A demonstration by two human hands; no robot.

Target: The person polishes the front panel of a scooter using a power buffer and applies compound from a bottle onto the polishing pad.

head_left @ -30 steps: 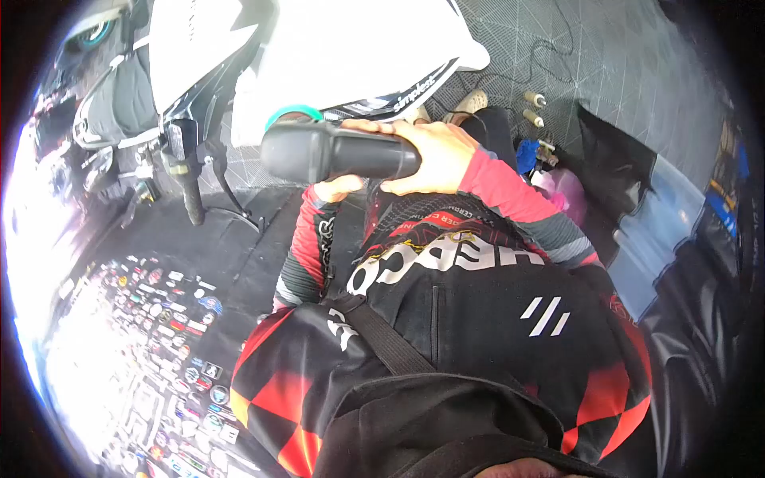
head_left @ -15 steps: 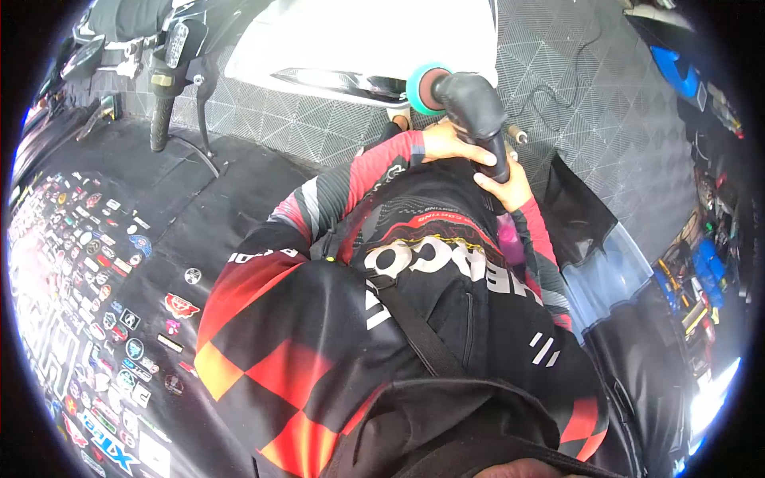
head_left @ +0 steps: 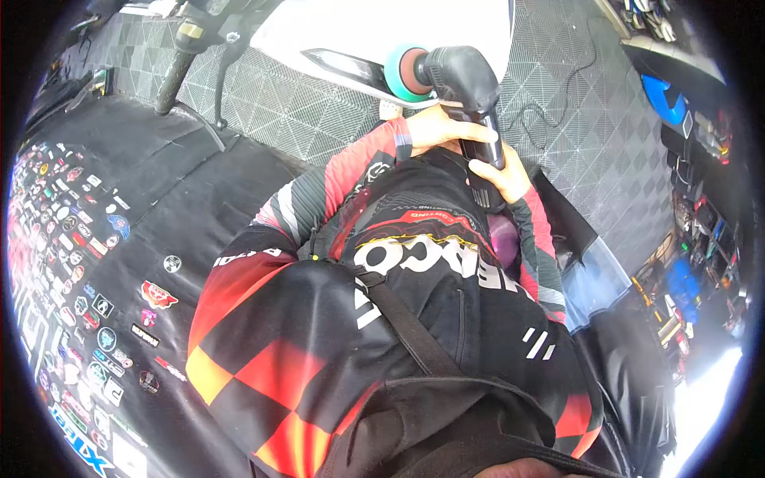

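Observation:
A black handheld polisher (head_left: 466,78) is held up in front of my torso, its teal round pad (head_left: 396,73) facing left, close to the edge of a white panel (head_left: 382,32). My left hand (head_left: 438,127) wraps round the tool just below its head, thumb across the body. Lower on the handle, my right hand (head_left: 508,174) grips from the right side, thumb pressed on it. The fingers behind the tool are hidden.
A black handlebar grip (head_left: 171,84) with a lever stands at the upper left. Below it lies a black sticker-covered surface (head_left: 199,207). A cable (head_left: 567,99) runs over the patterned floor. Blue items and tools (head_left: 681,291) are at the right.
The polisher has swung from lying sideways to upright, its pad now facing left. My left hand has moved up onto it, my right hand lower on the handle. The view has turned to the right.

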